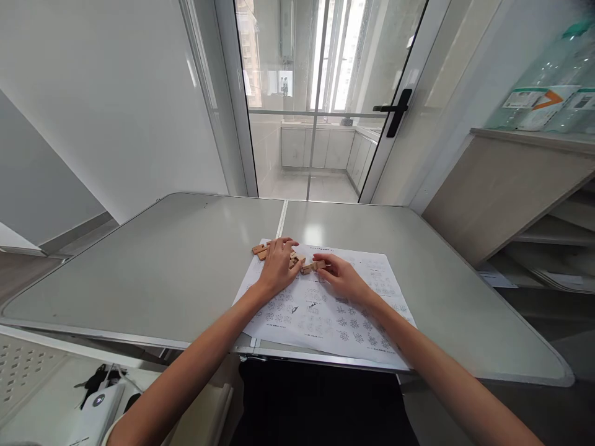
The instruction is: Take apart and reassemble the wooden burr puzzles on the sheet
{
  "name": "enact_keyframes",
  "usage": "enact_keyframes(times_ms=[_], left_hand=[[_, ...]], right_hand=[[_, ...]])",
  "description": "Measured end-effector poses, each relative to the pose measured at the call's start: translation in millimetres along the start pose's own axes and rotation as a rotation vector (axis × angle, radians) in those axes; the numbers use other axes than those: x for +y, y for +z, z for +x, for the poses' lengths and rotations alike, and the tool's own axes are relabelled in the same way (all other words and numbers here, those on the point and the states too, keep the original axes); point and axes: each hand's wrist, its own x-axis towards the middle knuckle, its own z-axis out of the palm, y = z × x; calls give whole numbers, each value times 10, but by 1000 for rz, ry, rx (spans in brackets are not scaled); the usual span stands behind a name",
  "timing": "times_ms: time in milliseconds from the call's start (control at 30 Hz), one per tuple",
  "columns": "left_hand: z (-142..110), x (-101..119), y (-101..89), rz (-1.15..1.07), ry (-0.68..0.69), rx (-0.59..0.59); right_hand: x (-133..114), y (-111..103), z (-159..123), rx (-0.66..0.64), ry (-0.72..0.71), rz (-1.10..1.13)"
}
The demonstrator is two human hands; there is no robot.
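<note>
Small notched wooden puzzle pieces (258,249) lie in a loose pile on the printed paper sheet (297,322), around the middle of the table. My left hand (277,263) rests over the pile with its fingers stretched out, hiding some of the pieces. Close to its thumb, more wooden blocks show. My right hand (339,274) is closed, thumb and fingers pinching a wooden puzzle piece (320,265) at the pile's right end. Line drawings and small text cover the sheet, which lies flat under both hands.
The grey folding table (153,272) has a metal rim and a centre seam. Behind it stands a glass door (311,93) with a black handle (397,111). Plastic bottles (534,93) stand on a shelf at right. A white device (97,412) and keys lie at lower left.
</note>
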Motion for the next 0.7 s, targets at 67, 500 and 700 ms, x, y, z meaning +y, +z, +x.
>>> enact_keyframes(times_ms=[67, 500, 700], left_hand=[[-2, 31, -18, -17, 12, 2], [-35, 116, -59, -39, 204, -93], [-35, 114, -54, -11, 182, -54]], right_hand=[[19, 16, -5, -5, -59, -43], [65, 49, -24, -24, -158, -83], [62, 47, -20, 16, -188, -172]])
